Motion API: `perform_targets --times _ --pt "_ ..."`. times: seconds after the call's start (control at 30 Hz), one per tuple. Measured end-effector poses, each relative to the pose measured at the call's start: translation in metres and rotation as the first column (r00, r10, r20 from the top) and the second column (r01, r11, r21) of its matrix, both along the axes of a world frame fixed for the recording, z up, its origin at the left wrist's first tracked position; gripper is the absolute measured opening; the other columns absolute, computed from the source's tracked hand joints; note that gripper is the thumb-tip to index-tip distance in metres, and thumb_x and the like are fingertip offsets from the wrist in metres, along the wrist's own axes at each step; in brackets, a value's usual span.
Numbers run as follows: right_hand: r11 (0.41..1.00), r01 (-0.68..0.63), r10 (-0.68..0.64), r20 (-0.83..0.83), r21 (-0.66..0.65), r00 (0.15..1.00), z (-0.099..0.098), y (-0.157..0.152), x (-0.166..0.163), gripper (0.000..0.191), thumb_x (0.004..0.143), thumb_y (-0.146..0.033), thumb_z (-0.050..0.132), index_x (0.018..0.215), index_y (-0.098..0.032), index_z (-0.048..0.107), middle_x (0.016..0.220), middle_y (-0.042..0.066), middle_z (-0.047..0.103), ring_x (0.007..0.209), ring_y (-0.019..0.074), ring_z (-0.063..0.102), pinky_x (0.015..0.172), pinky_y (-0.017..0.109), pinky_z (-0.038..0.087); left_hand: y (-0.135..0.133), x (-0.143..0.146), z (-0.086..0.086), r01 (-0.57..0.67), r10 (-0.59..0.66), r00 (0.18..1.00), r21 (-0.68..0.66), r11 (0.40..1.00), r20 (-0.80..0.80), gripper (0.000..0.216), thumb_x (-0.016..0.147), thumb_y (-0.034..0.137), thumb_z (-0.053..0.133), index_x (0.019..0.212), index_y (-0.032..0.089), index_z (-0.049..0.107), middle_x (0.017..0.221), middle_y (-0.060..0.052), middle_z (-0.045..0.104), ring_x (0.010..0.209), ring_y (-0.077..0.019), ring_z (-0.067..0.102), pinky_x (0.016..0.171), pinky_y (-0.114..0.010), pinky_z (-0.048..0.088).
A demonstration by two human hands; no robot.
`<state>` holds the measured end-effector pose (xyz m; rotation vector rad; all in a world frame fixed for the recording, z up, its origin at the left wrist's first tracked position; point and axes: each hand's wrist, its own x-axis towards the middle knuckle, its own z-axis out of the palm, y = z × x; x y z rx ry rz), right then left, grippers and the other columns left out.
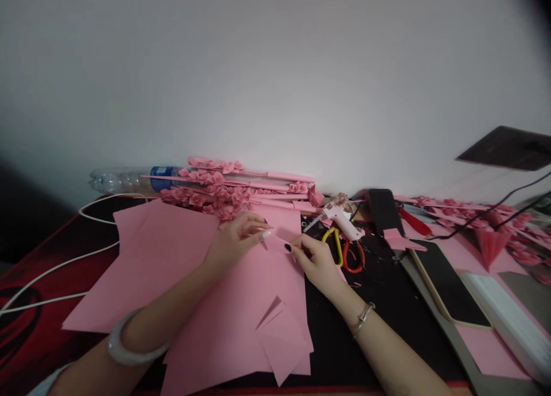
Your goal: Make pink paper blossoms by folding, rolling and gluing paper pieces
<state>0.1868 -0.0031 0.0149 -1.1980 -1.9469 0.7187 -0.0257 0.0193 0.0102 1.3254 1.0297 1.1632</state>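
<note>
My left hand [236,240] and my right hand [316,263] meet above a stack of large pink paper sheets [232,327]. Thumb and fingers of both hands are closed on a small piece of pink paper [279,242], stretched between them. It blends into the sheets behind, so its exact outline is hard to make out. Several small pink paper squares [284,341] lie on the sheets, nearer to me. To the right of my right hand are scissors with yellow and red handles [353,257] and a white glue gun [342,217].
Pink paper flowers on stems [215,195] are piled along the wall beside a clear plastic bottle [123,179]. On the right lie a phone [451,281], a dark phone-like slab [384,209], a long white box [508,321] and more paper flowers [520,229]. A white cable [55,264] crosses the left side.
</note>
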Motion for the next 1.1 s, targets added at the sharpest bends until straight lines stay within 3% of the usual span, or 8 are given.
perform_targets --times 0.13,0.43,0.6,0.73,0.9,1.1 --pt "0.999 -0.042 0.042 0.013 0.002 0.999 0.0 -0.002 -0.002 0.018 0.088 -0.019 0.05 0.071 -0.019 0.056 0.06 -0.002 0.051 0.054 0.0119 0.044 0.054 0.023 0.034 -0.005 0.004 0.004 0.07 -0.055 0.971 0.058 0.996 -0.231 0.016 0.079 0.031 0.067 0.07 0.018 0.067 0.071 -0.003 0.07 0.071 -0.0167 0.064 0.067 -0.026 0.048" --pt "0.986 -0.16 0.161 0.029 -0.039 0.986 0.001 -0.007 -0.006 0.022 0.088 -0.015 0.045 0.067 -0.02 0.047 0.057 -0.004 0.045 0.052 0.0108 0.041 0.053 0.022 0.033 -0.013 0.012 0.005 0.189 -0.169 0.951 0.053 0.981 -0.261 0.022 0.079 0.032 0.063 0.063 0.017 0.062 0.062 0.0 0.062 0.062 -0.0138 0.055 0.058 -0.023 0.041" --pt "0.999 -0.031 0.031 0.021 -0.037 0.999 0.0 -0.005 -0.004 0.031 0.088 -0.023 0.046 0.059 -0.022 0.036 0.053 -0.005 0.037 0.049 0.0105 0.036 0.05 0.024 0.028 -0.01 0.008 0.005 0.125 -0.109 0.965 0.052 0.991 -0.24 0.025 0.083 0.033 0.059 0.063 0.018 0.06 0.064 -0.001 0.064 0.064 -0.0151 0.058 0.063 -0.025 0.044" --pt "0.998 0.054 -0.055 -0.028 -0.038 0.998 -0.001 -0.003 -0.003 0.036 0.092 -0.033 0.047 0.059 -0.021 0.039 0.052 -0.004 0.038 0.05 0.0109 0.035 0.049 0.024 0.027 -0.007 0.005 0.001 0.076 -0.066 0.98 0.044 0.996 -0.189 0.029 0.085 0.037 0.06 0.063 0.019 0.058 0.068 -0.002 0.065 0.067 -0.0157 0.059 0.067 -0.027 0.046" --pt "0.992 0.114 -0.119 -0.113 -0.054 0.986 -0.001 -0.003 0.001 0.039 0.095 -0.038 0.046 0.06 -0.021 0.045 0.051 -0.003 0.043 0.049 0.0113 0.039 0.048 0.024 0.029 -0.003 0.003 -0.002 0.018 -0.019 0.995 -0.015 1.0 -0.1 0.027 0.083 0.039 0.063 0.067 0.019 0.057 0.063 0.002 0.059 0.059 -0.0134 0.057 0.059 -0.025 0.047" --pt "0.981 0.131 -0.167 -0.278 -0.141 0.946 -0.006 0.002 0.007 0.038 0.096 -0.043 0.045 0.066 -0.021 0.047 0.055 -0.003 0.043 0.048 0.011 0.039 0.046 0.024 0.029 0.002 -0.001 -0.003 -0.139 0.146 0.987 -0.099 0.985 0.061 0.029 0.087 0.037 0.06 0.067 0.019 0.05 0.06 0.005 0.052 0.052 -0.008 0.045 0.05 -0.02 0.037"
